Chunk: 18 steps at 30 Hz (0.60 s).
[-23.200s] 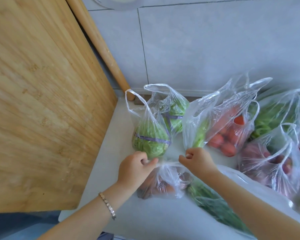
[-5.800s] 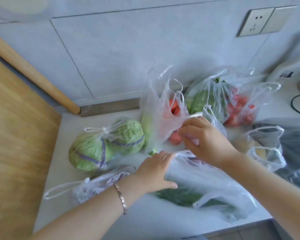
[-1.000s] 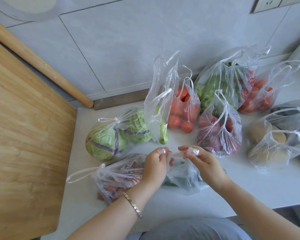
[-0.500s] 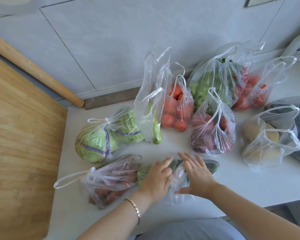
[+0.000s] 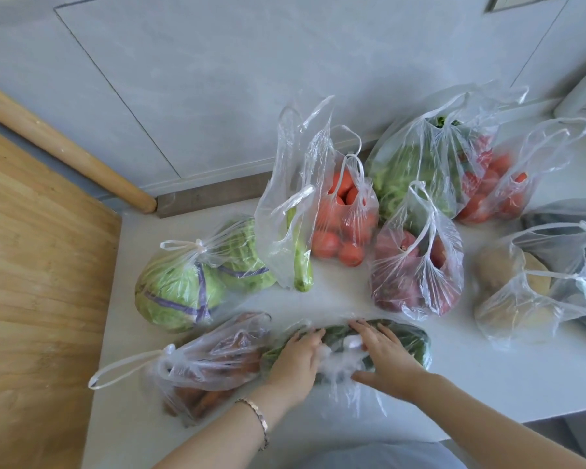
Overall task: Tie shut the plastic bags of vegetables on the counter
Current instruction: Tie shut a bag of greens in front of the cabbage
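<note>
Pressing greens bag (image 5: 407, 337) under left hand (image 5: 294, 362), right hand (image 5: 388, 358), flat-fingered, grasping nothing. Recommend checking knot (image 5: 352, 342) between palms for tightness.

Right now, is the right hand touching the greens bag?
Touching: the head view shows the right hand spread flat on the greens bag.

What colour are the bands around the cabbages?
Purple bands on pale green cabbages, seen in the head view.

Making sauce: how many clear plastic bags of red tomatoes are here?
2: middle clear tomato bag beside the tall open bag; right tomato bag at the back. Others may be hidden.
</note>
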{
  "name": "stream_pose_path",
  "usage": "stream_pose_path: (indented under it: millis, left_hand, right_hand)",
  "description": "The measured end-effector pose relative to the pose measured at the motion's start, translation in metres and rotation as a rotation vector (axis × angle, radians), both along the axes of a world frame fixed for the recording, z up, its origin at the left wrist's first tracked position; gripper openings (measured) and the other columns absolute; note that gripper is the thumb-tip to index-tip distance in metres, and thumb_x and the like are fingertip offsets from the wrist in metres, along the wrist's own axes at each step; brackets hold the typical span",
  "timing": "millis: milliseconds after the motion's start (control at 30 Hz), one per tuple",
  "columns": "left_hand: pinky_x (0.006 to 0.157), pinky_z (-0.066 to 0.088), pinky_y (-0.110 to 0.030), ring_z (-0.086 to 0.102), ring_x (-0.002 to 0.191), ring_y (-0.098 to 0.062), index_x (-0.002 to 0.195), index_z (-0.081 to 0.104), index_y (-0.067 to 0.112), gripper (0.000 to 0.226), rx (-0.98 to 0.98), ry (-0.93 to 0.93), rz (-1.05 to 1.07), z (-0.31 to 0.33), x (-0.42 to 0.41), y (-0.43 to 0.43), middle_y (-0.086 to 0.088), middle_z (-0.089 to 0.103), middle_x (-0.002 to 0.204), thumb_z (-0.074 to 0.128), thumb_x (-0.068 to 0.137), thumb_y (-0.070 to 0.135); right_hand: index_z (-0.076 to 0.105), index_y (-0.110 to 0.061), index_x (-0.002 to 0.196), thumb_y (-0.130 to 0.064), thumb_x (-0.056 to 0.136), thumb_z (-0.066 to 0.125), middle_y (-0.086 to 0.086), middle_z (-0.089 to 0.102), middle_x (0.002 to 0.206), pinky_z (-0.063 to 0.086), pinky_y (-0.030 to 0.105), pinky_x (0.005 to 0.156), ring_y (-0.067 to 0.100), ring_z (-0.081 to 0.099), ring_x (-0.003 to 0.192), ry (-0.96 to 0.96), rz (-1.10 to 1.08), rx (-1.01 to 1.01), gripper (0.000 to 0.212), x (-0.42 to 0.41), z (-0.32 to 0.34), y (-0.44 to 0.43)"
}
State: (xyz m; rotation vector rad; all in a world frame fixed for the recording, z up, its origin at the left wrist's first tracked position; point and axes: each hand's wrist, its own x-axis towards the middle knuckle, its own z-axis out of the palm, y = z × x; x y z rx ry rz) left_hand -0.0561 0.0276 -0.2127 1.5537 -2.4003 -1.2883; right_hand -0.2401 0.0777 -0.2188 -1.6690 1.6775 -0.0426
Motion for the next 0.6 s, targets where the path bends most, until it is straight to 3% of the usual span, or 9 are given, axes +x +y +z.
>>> stream_pose_path:
  millis: [67,133,233,300,367,467,600]
  left_hand:
    - [0.087,0.039,-0.023,0.056,0.104,-0.020,0.104,0.059,0.006,0.034,0.153,0.185,0.433,0.017,-0.007,-0.007,-0.005,0.062,0.105,0.031,0.100,0.025]
    - [0.092,0.045,-0.032,0.061,0.098,-0.027,0.096,0.061,0.002,0.040,0.328,0.438,0.805,0.032,-0.013,-0.017,-0.014,0.067,0.099,0.032,0.100,0.029]
    - [0.087,0.051,-0.043,0.069,0.081,-0.029,0.081,0.054,0.005,0.039,0.526,0.813,1.030,0.055,-0.022,-0.027,-0.020,0.069,0.079,0.030,0.100,0.028]
    - [0.070,0.055,-0.033,0.068,0.060,-0.018,0.075,0.048,0.010,0.037,0.606,1.008,1.111,0.067,-0.026,-0.034,-0.006,0.062,0.054,0.027,0.101,0.027]
    - [0.053,0.052,-0.024,0.052,0.039,-0.010,0.070,0.043,0.012,0.039,0.673,1.124,1.176,0.072,-0.027,-0.039,0.003,0.044,0.040,0.026,0.101,0.028]
    - [0.037,0.030,-0.017,0.024,0.033,-0.007,0.065,0.038,0.015,0.040,0.667,0.979,1.175,0.066,-0.018,-0.040,0.007,0.025,0.038,0.028,0.101,0.029]
    - [0.035,0.020,-0.017,0.020,0.033,-0.007,0.064,0.036,0.016,0.038,0.587,0.668,1.029,0.049,0.001,-0.032,0.008,0.023,0.038,0.033,0.100,0.025]
  right_hand:
    - [0.039,-0.020,0.133,-0.047,0.085,0.055,-0.007,0.050,0.131,0.034,0.021,0.102,0.008,0.048,0.119,-0.383,-0.313,0.099,0.058,-0.003,0.027,-0.005]
    - [0.058,-0.020,0.119,-0.046,0.093,0.041,-0.008,0.061,0.119,0.038,0.017,0.100,0.002,0.055,0.112,-0.711,-0.564,0.035,0.040,0.000,0.051,-0.010]
    - [0.072,-0.008,0.080,-0.029,0.100,0.025,0.004,0.073,0.090,0.044,0.028,0.090,0.015,0.066,0.094,-1.060,-0.886,-0.119,0.055,0.012,0.073,-0.026]
    - [0.059,-0.004,0.058,-0.022,0.100,0.027,0.005,0.065,0.058,0.045,0.030,0.082,0.020,0.064,0.071,-1.229,-1.077,-0.166,0.055,0.018,0.080,-0.037]
    - [0.039,-0.012,0.056,-0.021,0.099,0.031,0.000,0.042,0.042,0.043,0.030,0.072,0.020,0.048,0.052,-1.334,-1.200,-0.151,0.045,0.021,0.083,-0.041]
    - [0.025,-0.019,0.055,-0.021,0.099,0.035,-0.007,0.024,0.042,0.031,0.028,0.057,0.010,0.030,0.039,-1.241,-1.220,-0.129,0.045,0.014,0.074,-0.030]
    - [0.024,-0.020,0.054,-0.021,0.099,0.036,-0.011,0.023,0.037,0.023,0.027,0.053,0.011,0.025,0.040,-1.035,-1.222,-0.074,0.046,0.001,0.064,-0.012]
